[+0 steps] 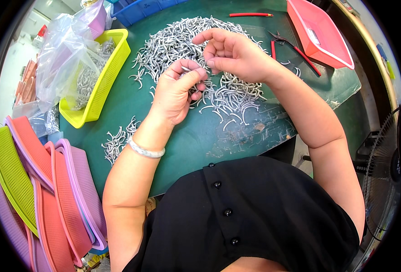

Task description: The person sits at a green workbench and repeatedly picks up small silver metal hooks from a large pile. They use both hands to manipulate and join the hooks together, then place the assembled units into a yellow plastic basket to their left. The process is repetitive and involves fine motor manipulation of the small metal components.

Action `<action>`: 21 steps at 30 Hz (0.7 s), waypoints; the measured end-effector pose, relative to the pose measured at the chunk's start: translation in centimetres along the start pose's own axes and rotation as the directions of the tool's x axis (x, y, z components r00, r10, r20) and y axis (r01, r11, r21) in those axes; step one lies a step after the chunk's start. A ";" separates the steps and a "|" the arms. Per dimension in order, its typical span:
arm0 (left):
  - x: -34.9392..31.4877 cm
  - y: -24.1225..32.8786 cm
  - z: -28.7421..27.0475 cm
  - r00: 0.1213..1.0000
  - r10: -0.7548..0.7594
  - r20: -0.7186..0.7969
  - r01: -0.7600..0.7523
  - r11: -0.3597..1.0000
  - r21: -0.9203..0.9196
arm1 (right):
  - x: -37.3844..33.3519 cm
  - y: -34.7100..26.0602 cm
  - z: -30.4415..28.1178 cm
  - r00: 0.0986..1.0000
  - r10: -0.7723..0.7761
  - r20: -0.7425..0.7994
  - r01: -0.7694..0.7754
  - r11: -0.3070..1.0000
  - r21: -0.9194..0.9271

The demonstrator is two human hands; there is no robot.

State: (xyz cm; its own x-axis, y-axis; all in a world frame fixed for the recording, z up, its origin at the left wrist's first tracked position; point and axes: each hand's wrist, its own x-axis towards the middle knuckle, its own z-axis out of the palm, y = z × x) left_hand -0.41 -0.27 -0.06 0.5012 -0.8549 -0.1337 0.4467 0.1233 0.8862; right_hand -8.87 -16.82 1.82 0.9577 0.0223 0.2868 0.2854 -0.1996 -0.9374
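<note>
Over a large heap of small curved silver metal pieces [173, 43] on the green table, my two hands are close together. My left hand [178, 88] is closed, thumb against the index finger, with a small silver piece showing between them. My right hand [234, 56] is just beside it, its index finger raised and bent while the thumb and other fingers curl together. Whether anything is in the right fingertips is too small to make out. A smaller group of the metal pieces [118, 141] lies beside my left forearm.
At the left stand a yellow-green basket [106, 84] with metal pieces, a clear plastic bag [60, 59] and several stacked coloured baskets [66, 199]. Red-handled pliers [305, 59], a red rod-like tool [250, 14] and a pink basket [330, 43] are at the right. A fan [382, 177] stands beyond my right arm.
</note>
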 end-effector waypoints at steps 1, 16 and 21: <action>0.0 -0.1 0.1 1.000 0.016 -0.001 -0.016 1.000 0.020 | 0.0 -0.1 0.2 1.000 0.005 -0.003 -0.004 0.999 0.044; 0.0 -0.1 0.5 0.984 0.171 -0.041 -0.169 0.984 0.049 | -0.1 -0.7 0.6 0.988 0.151 -0.020 -0.143 0.965 0.220; -0.1 0.0 0.3 0.986 0.168 -0.008 -0.167 0.984 0.057 | -0.1 -0.9 0.7 0.984 0.177 -0.026 -0.168 0.964 0.206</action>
State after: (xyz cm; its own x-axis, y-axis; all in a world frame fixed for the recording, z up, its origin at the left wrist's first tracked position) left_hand -0.72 -0.38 0.08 0.5752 -0.8179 0.0129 0.3136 0.2351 0.9200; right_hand -9.23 -16.00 2.49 0.9918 -0.0384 0.1216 0.1219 0.0058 -0.9925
